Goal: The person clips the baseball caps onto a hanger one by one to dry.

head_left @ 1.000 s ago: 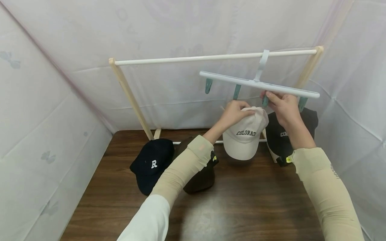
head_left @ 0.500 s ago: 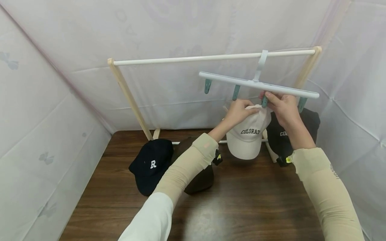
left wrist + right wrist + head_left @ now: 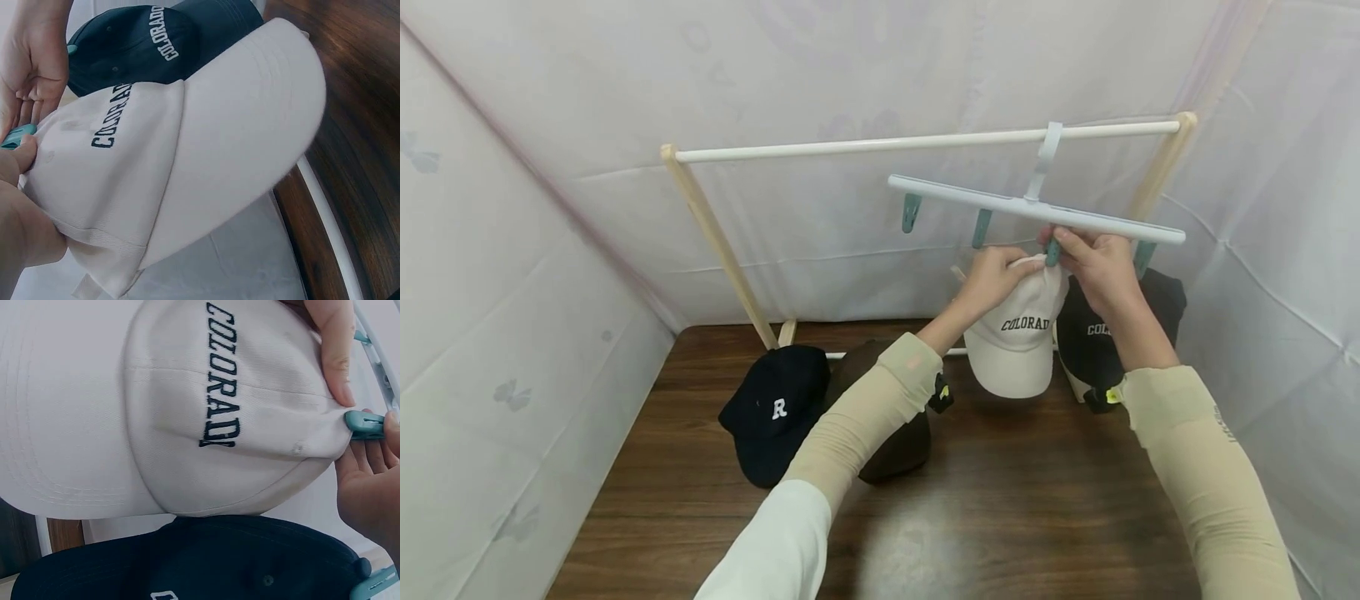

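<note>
My left hand (image 3: 992, 279) pinches the crown of a white baseball cap (image 3: 1011, 358) lettered COLORADO, brim hanging down. With the thumb and fingers of my right hand (image 3: 1101, 271) I grip a teal clip (image 3: 364, 425) under the pale blue clip hanger (image 3: 970, 197). The clip's tip sits at the top of the white cap's crown in the right wrist view. Just right of it, a dark COLORADO cap (image 3: 1161, 308) hangs from another teal clip (image 3: 375, 584), partly hidden by my right forearm in the head view.
The hanger hooks over a white rail (image 3: 865, 147) on a wooden-legged rack. Its two left clips (image 3: 912, 213) hold nothing. A navy cap (image 3: 778, 408) with an R and a dark brown cap (image 3: 895, 454) lie on the wooden table (image 3: 1015, 508). Pale cloth walls (image 3: 550, 350) enclose the space.
My left hand has brought the white cap slightly right and up, so its crown meets the clip in my right hand. The right hand keeps its grip on the clip.
</note>
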Demonstrator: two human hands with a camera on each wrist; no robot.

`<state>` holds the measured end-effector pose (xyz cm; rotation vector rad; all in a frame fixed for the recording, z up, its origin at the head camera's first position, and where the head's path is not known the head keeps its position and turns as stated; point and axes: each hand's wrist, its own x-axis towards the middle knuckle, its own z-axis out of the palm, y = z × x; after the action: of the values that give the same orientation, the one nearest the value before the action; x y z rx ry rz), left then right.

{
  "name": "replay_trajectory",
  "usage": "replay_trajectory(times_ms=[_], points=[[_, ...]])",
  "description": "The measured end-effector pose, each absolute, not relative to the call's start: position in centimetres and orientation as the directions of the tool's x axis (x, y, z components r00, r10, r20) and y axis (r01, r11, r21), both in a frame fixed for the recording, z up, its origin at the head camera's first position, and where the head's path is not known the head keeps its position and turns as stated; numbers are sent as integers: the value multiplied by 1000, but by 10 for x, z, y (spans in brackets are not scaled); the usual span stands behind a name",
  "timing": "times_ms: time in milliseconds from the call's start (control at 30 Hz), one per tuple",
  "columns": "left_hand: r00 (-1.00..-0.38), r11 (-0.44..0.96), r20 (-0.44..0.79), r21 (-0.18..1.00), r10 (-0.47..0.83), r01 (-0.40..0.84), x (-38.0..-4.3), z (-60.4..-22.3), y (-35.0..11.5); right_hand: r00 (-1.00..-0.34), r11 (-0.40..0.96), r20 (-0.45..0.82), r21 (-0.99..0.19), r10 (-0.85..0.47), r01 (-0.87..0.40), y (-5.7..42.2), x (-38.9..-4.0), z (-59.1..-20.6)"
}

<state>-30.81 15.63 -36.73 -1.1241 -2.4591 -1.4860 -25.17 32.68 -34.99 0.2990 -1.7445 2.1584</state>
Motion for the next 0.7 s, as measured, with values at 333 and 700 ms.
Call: replay_trajectory(times_ms=[333, 700], points=[[-768, 185, 434, 802, 472, 567, -307, -366, 156, -908, -131, 396, -901, 137, -413, 322, -253, -348], [-801, 202, 428, 816, 417, 542, -303, -369, 159, -908, -164, 392, -896, 146, -413, 322, -255, -353]])
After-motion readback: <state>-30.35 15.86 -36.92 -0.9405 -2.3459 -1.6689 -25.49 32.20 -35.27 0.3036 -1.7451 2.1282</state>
